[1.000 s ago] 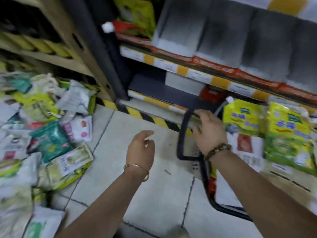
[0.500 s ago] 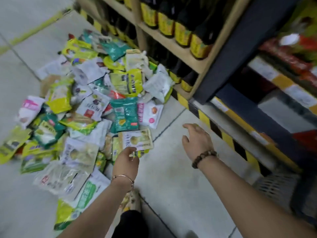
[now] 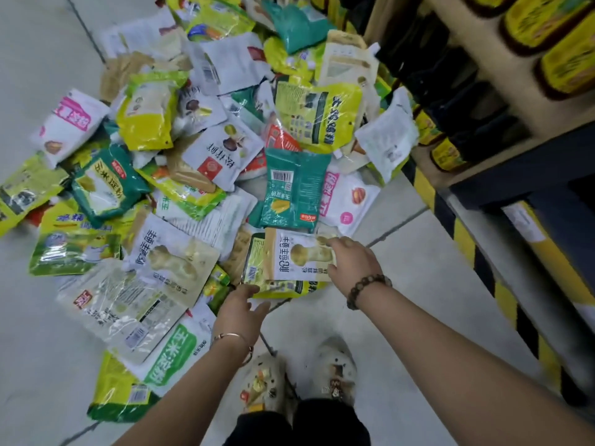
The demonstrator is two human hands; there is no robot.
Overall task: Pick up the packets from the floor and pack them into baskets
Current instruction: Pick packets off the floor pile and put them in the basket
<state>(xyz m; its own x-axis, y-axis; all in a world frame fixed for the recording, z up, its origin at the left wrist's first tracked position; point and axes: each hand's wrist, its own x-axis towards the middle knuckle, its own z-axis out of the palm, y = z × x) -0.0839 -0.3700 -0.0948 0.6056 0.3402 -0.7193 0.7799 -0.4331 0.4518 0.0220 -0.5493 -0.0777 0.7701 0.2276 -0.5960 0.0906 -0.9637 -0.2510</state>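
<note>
A big heap of food packets [image 3: 206, 162] in white, yellow, green and teal covers the floor ahead and to my left. At its near edge lies a white packet with a mushroom picture [image 3: 296, 255] on top of a yellow one. My right hand [image 3: 351, 262] lies on the right end of that white packet, fingers touching its top corner. My left hand [image 3: 241, 310], fingers relaxed, reaches to the near edge of the same small stack and holds nothing. No basket is in view.
A shelf unit with dark bottles bearing yellow labels [image 3: 528, 53] runs along the right, with a black-and-yellow striped base strip [image 3: 502, 284]. My two feet in pale shoes [image 3: 302, 378] stand on the grey tiled floor [image 3: 418, 317] just below the hands.
My view has swung left from the basket and shelf down onto the packet heap. Both hands left the basket side and moved to the white mushroom packet at the heap's near edge.
</note>
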